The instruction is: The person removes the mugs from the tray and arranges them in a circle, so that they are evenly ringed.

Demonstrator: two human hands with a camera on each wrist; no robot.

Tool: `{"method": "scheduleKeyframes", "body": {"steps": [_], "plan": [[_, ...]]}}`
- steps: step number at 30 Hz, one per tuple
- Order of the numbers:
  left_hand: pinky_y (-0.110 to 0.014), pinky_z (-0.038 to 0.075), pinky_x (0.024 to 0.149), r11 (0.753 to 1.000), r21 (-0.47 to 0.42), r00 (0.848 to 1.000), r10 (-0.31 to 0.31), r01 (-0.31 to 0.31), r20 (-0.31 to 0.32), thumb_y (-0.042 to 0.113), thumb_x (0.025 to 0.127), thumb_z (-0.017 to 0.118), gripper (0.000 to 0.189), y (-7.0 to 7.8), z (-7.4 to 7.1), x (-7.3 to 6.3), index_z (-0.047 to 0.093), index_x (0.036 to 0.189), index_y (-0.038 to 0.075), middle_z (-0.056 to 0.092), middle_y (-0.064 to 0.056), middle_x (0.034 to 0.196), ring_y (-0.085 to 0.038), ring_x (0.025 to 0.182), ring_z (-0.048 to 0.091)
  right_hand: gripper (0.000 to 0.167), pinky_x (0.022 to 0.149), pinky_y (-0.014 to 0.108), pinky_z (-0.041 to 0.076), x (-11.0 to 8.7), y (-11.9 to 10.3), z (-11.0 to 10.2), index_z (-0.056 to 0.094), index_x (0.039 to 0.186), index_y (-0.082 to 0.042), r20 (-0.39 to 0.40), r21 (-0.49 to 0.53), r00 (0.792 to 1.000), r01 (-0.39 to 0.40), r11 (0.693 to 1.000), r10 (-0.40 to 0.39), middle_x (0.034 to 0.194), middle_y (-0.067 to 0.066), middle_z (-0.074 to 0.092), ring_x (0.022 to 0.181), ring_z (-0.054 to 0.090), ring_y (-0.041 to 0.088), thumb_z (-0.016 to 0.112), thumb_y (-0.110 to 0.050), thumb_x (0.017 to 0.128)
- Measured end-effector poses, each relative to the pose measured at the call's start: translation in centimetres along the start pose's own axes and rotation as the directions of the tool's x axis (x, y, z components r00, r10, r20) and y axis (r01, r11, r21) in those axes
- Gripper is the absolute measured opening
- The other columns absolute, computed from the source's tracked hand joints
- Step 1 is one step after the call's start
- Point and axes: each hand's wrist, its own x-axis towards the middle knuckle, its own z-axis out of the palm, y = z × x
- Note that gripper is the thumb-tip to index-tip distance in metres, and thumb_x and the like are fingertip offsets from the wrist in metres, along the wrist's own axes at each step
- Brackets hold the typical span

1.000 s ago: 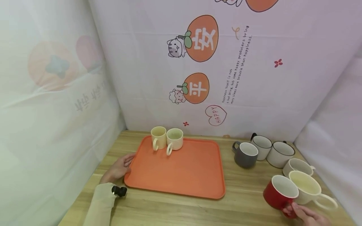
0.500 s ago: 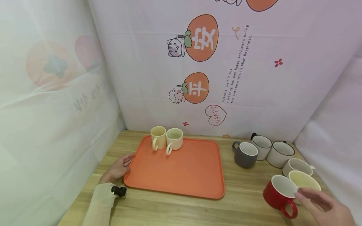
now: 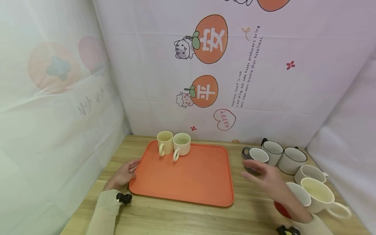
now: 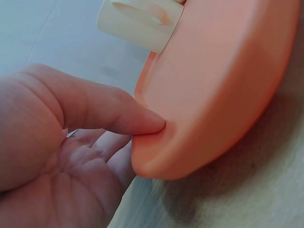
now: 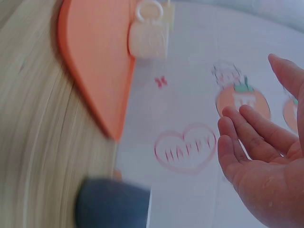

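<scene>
My left hand (image 3: 123, 175) holds the near left corner of an orange tray (image 3: 191, 179). In the left wrist view its thumb (image 4: 137, 118) presses inside the rim, with the other fingers underneath. Two mugs stand at the tray's back left: a pale yellow mug (image 3: 165, 145) and a cream mug (image 3: 182, 147). My right hand (image 3: 270, 181) reaches over the table with nothing in it, fingers spread, overlapping a dark grey mug (image 3: 259, 154) in the head view. The right wrist view shows its relaxed fingers apart from that mug. The right forearm partly hides a red mug (image 3: 281, 209).
Behind the grey mug stand two white mugs with dark rims, one (image 3: 273, 153) beside the other (image 3: 292, 161). Further right are a whitish mug (image 3: 309, 174) and a cream mug with a yellowish inside (image 3: 318, 192). Printed white cloth (image 3: 164, 81) encloses the wooden table.
My right hand has let go of the red mug's handle, risen and moved left and forward to the grey mug. The red mug stays among the right-hand mugs. My left hand has not moved.
</scene>
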Motion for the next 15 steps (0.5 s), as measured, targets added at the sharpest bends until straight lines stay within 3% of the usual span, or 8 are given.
{"method": "scheduleKeyframes", "body": {"steps": [5, 8, 15], "plan": [[-0.046, 0.043, 0.121, 1.000, 0.008, 1.000, 0.004, -0.004, -0.002, -0.020, 0.085, 0.050, 0.082, -0.1, 0.0, 0.1, 0.027, 0.163, -0.008, 0.026, -0.032, 0.170, -0.049, 0.159, 0.024, 0.043, 0.110, 0.035, 0.055, 4.2, -1.3, 5.3, 0.073, 0.132, -0.012, 0.100, 0.098, 0.993, 0.049, 0.994, -0.059, 0.130, 0.006, 0.077, 0.126, 0.070, 0.026, 0.081, -0.028, 0.094], [-0.048, 0.041, 0.122, 1.000, 0.012, 1.000, 0.005, -0.005, -0.005, -0.020, 0.084, 0.050, 0.082, -0.2, 0.0, 0.1, 0.027, 0.163, -0.008, 0.026, -0.032, 0.170, -0.049, 0.159, 0.024, 0.049, 0.113, 0.052, 0.052, 6.2, -2.4, 8.3, 0.070, 0.136, -0.010, 0.168, 0.140, 0.984, 0.042, 0.989, -0.065, 0.135, 0.009, 0.074, 0.131, 0.067, 0.034, 0.081, -0.032, 0.094], [-0.057, 0.035, 0.124, 1.000, 0.024, 1.000, 0.007, -0.007, -0.011, -0.020, 0.085, 0.049, 0.082, -0.1, 0.0, 0.0, 0.027, 0.163, -0.008, 0.026, -0.033, 0.170, -0.049, 0.158, 0.025, 0.056, 0.114, 0.053, 0.051, 9.7, -3.9, 14.8, 0.068, 0.139, -0.009, 0.227, 0.157, 0.974, -0.015, 0.987, -0.022, 0.141, 0.010, 0.071, 0.134, 0.064, 0.033, 0.083, -0.032, 0.091]]}}
